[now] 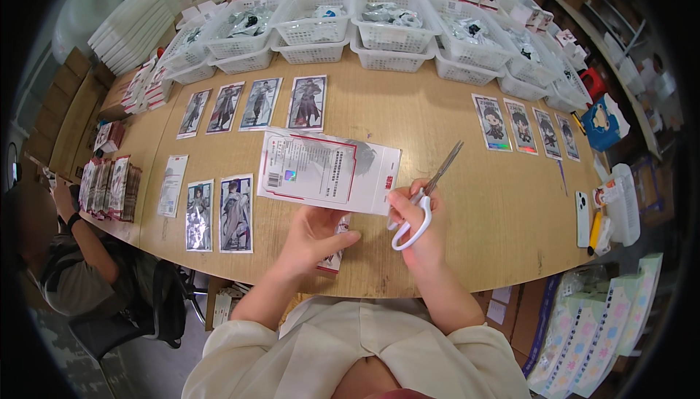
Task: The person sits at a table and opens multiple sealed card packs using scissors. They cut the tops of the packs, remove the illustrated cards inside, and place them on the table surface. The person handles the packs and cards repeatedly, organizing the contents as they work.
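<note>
Two hands work at the near edge of the wooden table (467, 253). The left hand (310, 237) holds a flat printed packet (328, 171) from below, thumb on its lower edge and the fingers hidden underneath, so it is clamped on the packet, which is lifted just over the table's near middle. The right hand (417, 217) is closed through the white loops of a pair of scissors (426, 198), whose blades look nearly together and point up and away past the packet's right end.

The packet looks light, thin and fairly stiff, like card in a glossy sleeve; it would probably bend or slip if pinched at a corner, so a hold along the lower edge near the middle seems soundest.

Several picture cards (255, 104) lie in a row toward the far edge, with more cards (219, 214) by the left near edge and others (521, 126) toward the right. White baskets (394, 31) line the far edge. A phone (582, 218) lies near the right edge.
</note>
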`<state>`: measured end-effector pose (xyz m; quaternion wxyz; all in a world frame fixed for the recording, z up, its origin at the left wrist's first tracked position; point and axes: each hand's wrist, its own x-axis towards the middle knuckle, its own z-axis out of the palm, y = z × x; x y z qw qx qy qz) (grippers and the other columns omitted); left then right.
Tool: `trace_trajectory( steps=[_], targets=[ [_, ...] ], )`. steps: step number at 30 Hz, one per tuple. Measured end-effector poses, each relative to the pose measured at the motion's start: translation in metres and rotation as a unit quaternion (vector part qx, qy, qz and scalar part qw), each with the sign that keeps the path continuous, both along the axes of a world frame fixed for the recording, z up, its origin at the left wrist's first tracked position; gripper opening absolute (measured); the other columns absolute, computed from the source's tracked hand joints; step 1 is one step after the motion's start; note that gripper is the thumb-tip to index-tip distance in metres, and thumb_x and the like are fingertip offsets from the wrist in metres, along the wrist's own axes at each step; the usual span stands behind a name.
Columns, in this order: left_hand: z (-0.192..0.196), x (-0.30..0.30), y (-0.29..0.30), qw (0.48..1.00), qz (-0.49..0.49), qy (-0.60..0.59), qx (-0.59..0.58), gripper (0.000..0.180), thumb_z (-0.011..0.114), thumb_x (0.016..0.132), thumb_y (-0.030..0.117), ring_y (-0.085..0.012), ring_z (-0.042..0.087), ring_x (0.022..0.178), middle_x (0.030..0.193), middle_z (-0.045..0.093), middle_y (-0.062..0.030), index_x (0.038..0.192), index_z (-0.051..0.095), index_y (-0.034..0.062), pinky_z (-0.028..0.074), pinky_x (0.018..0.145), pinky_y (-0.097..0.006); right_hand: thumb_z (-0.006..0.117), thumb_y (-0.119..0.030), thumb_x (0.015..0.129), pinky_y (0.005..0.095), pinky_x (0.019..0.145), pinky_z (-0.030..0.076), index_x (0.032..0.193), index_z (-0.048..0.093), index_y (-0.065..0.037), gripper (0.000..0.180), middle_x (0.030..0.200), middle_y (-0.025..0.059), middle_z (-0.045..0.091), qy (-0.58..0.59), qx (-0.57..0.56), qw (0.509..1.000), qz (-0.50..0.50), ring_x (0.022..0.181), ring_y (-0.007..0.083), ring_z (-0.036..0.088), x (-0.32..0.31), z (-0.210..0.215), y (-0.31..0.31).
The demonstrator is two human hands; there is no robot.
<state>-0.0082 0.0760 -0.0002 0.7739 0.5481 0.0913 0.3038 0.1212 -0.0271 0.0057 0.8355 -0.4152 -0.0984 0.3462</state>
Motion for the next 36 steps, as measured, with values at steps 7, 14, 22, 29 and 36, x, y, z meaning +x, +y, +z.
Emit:
trace_trajectory(
  steps=[7,14,22,29,36],
  targets=[
    [0.01,0.012,0.0,0.95,0.171,0.005,-0.26,0.039,0.058,0.086,0.006,-0.0172,0.056,0.101,0.11,0.055,-0.0068,0.122,0.044,0.0051,0.05,0.081,-0.03,0.069,0.001,0.073,0.0206,0.056,0.041,0.101,0.055,-0.002,0.032,0.08,0.0031,0.058,-0.127,-0.091,0.984,0.09,0.061,0.0088,0.049,-0.009,0.002,-0.002],
    [0.023,0.007,0.021,0.927,0.27,-0.045,-0.257,0.034,0.058,0.087,0.012,-0.0191,0.06,0.094,0.109,0.055,-0.0077,0.119,0.045,0.0048,0.054,0.075,-0.035,0.063,-0.043,0.081,0.0246,0.059,0.038,0.128,0.042,0.006,0.071,0.078,0.0031,0.05,-0.115,0.058,0.932,0.34,0.066,0.0118,0.047,-0.023,-0.024,-0.028],
    [0.024,0.004,0.016,0.932,0.257,-0.035,-0.252,0.037,0.06,0.086,0.011,-0.0181,0.061,0.091,0.108,0.055,-0.0084,0.119,0.044,0.0048,0.055,0.07,-0.032,0.046,-0.058,0.085,0.0238,0.056,0.036,0.128,0.042,0.006,0.077,0.07,0.0025,0.045,0.139,0.183,0.83,0.508,0.062,0.0118,0.043,-0.047,-0.018,-0.028],
    [0.026,0.001,0.012,0.936,0.245,-0.032,-0.252,0.037,0.06,0.086,0.011,-0.0179,0.061,0.09,0.106,0.056,-0.0077,0.119,0.044,0.005,0.055,0.07,-0.032,0.046,-0.057,0.086,0.0235,0.056,0.036,0.127,0.043,0.006,0.076,0.068,0.0021,0.045,0.141,0.161,0.831,0.514,0.06,0.0121,0.043,-0.048,-0.018,-0.026],
    [0.022,0.011,0.007,0.917,0.31,-0.036,-0.25,0.039,0.06,0.085,0.01,-0.018,0.06,0.095,0.112,0.056,-0.0087,0.121,0.046,0.0037,0.053,0.077,-0.031,0.051,-0.041,0.09,0.0217,0.056,0.036,0.128,0.045,0.0,0.056,0.07,0.001,0.046,0.007,0.11,0.887,0.448,0.062,0.0097,0.044,-0.039,-0.019,-0.036]
  ],
)
